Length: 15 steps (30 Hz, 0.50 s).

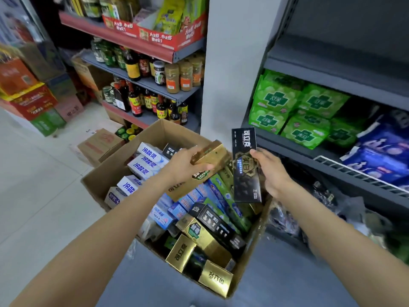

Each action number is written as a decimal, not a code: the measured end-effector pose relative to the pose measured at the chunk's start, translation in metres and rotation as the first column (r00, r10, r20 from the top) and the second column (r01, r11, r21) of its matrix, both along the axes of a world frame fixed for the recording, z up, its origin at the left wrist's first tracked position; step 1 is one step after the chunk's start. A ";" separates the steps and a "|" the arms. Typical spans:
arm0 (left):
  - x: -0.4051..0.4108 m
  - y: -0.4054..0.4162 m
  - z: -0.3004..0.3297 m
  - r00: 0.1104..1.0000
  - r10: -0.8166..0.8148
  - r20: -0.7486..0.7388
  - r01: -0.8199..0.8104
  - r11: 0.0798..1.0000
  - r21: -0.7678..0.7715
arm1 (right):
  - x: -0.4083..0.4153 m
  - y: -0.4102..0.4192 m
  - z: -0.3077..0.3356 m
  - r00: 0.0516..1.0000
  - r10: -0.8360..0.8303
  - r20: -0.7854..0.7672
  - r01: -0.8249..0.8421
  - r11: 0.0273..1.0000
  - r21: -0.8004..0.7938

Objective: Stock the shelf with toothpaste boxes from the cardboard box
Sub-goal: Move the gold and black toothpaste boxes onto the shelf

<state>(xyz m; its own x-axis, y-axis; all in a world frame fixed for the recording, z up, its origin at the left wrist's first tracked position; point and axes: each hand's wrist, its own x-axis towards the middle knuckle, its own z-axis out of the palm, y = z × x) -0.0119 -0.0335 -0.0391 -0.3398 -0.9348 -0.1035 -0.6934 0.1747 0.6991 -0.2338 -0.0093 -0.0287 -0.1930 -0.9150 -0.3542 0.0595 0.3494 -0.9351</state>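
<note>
free: upper grey shelf bare, open front | blocked: green packs, blue packs fill next shelf | carton packed with boxes

Grey shop shelf and tiled floor

The dark grey shelf carries green packets and blue packs; the open cardboard box sits on a lower grey ledge, beside the tiled floor.
</note>
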 end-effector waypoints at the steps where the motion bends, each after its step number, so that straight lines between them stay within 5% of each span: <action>1: -0.011 -0.001 0.009 0.997 0.031 -0.067 -0.028 0.999 0.036 | -0.010 0.000 0.007 1.000 -0.020 0.011 0.020 1.000 -0.007; 8: -0.147 -0.010 0.080 0.922 0.212 -0.325 -0.150 0.967 0.207 | -0.102 0.014 0.064 0.964 -0.117 0.240 0.124 0.992 -0.013; 15: -0.322 0.012 0.130 0.809 0.103 -0.579 0.162 0.908 0.388 | -0.258 0.069 0.117 0.945 -0.214 0.247 0.245 0.964 -0.101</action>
<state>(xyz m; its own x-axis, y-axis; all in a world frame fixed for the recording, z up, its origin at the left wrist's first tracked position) -0.3338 -0.0214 0.0914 -0.4844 -0.8414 -0.2396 -0.1369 -0.1976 0.9707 -0.4917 0.0595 0.0881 -0.3300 -0.8961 -0.2968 0.3443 0.1785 -0.9217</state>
